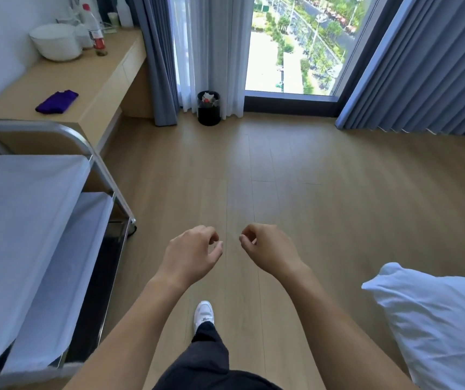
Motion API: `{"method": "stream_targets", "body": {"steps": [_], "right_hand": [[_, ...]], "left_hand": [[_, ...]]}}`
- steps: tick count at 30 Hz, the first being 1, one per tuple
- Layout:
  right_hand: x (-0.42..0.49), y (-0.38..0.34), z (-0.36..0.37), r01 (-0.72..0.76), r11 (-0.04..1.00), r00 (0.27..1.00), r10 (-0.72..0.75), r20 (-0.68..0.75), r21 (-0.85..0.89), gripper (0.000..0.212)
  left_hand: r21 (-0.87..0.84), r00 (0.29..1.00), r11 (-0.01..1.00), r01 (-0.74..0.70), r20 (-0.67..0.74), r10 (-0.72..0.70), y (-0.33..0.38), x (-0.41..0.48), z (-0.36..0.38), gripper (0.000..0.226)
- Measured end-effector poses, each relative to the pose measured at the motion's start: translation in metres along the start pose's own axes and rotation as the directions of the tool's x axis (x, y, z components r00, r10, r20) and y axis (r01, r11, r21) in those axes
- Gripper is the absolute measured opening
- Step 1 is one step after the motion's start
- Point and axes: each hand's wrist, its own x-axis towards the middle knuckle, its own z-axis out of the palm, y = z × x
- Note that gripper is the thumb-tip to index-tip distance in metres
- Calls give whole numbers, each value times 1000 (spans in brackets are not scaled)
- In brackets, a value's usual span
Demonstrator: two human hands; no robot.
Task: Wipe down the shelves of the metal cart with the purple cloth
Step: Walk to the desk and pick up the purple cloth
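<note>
Neither hand is gripping anything: left hand and right hand are hovering side by side over the floor, near each other but apart, fingers loosely curled and holding nothing. Purple cloth is lying bunched on the wooden desk, well apart from both hands and beyond the far end of the metal cart, which is standing along the person's left. By my assessment, wiping is not yet beginning; the step in hand is fetching the cloth. Recommended practice: stepping forward and reaching with the left hand, that being the nearer side, and taking the cloth in a full-palm grasp rather than a fingertip pinch, so that a broad flat pad is meeting the metal. White bowls and a bottle are standing farther along the desk, well apart from the cloth, so the reach is running little risk of knocking them. Top shelf and lower shelf are showing pale surfaces; whether they are dusty cannot be told. Working from the top shelf downward in overlapping strokes is looking like the sound order, since loosened dirt is then falling onto tiers not yet wiped.
</note>
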Motion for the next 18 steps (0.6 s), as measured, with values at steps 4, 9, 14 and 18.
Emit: {"method": "stream_targets", "body": {"steps": [4, 9, 14, 18], "right_hand": [[68, -15, -18, -2, 1000, 1000, 3, 16, -30, 24], [148, -31, -39, -16, 999, 1000, 16, -4, -40, 27], [204, -37, -46, -34, 999, 999, 34, 15, -23, 27], [255, -37, -49, -19, 999, 999, 20, 37, -27, 26]], "left_hand": [[6, 1000, 1000, -29, -1, 29, -18, 68, -9, 20], [33, 997, 997, -72, 15, 72, -44, 151, -24, 21], [10, 997, 997, -80, -4, 80, -56, 209, -37, 19], [0, 998, 998, -60, 1, 60, -66, 255, -36, 19]]}}
